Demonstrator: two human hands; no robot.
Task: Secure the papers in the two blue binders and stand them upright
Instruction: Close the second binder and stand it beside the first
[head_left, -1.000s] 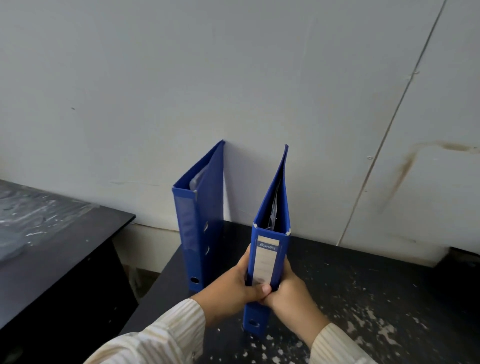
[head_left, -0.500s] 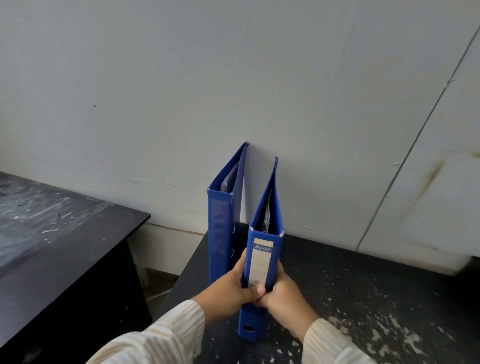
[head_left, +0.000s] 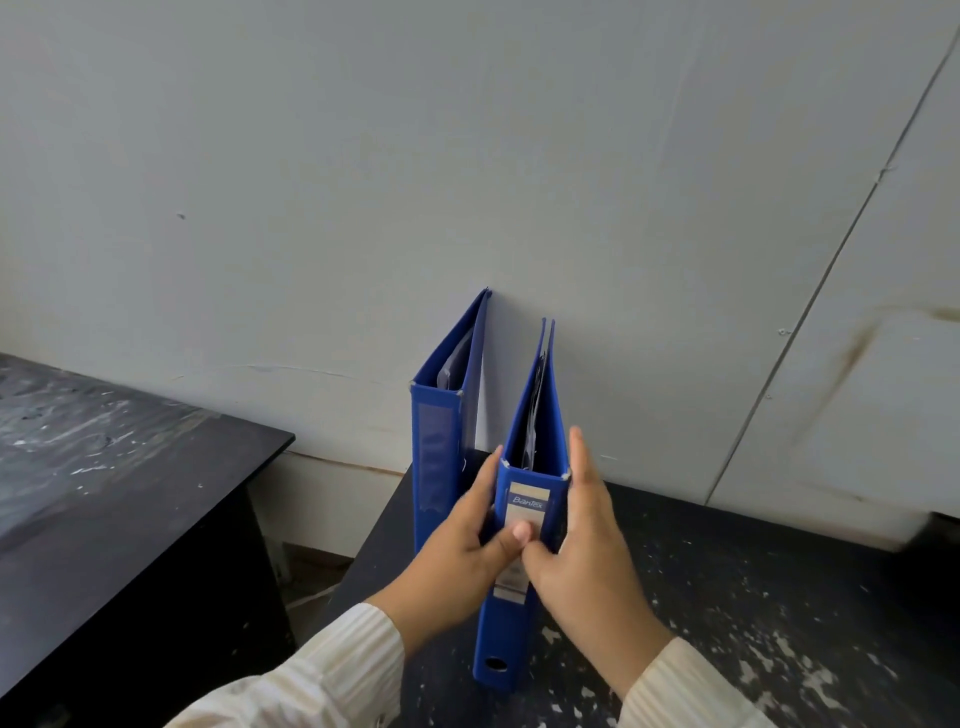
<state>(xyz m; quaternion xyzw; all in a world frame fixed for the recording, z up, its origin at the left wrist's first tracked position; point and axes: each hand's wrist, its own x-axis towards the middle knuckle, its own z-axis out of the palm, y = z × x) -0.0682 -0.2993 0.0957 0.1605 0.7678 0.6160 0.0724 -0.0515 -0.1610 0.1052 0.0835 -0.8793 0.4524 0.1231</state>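
Note:
Two blue binders stand upright on a dark table (head_left: 753, 597), their far edges against the wall. The left binder (head_left: 436, 452) stands by itself at the table's left edge, papers showing in its top. The right binder (head_left: 535, 441), with a white spine label, stands close beside it, papers visible inside. My left hand (head_left: 467, 545) clasps its left cover, thumb on the spine label. My right hand (head_left: 587, 535) lies against its right cover with the fingers stretched upward and the thumb on the spine.
A second dark table (head_left: 119, 493) stands to the left, across a narrow gap down to the floor. The grey wall (head_left: 467, 182) is directly behind the binders. The table surface to the right is speckled with white chips.
The right binder has moved left, closer to the left binder, and now stands nearly parallel to it. My right hand's fingers have loosened and straightened along the cover.

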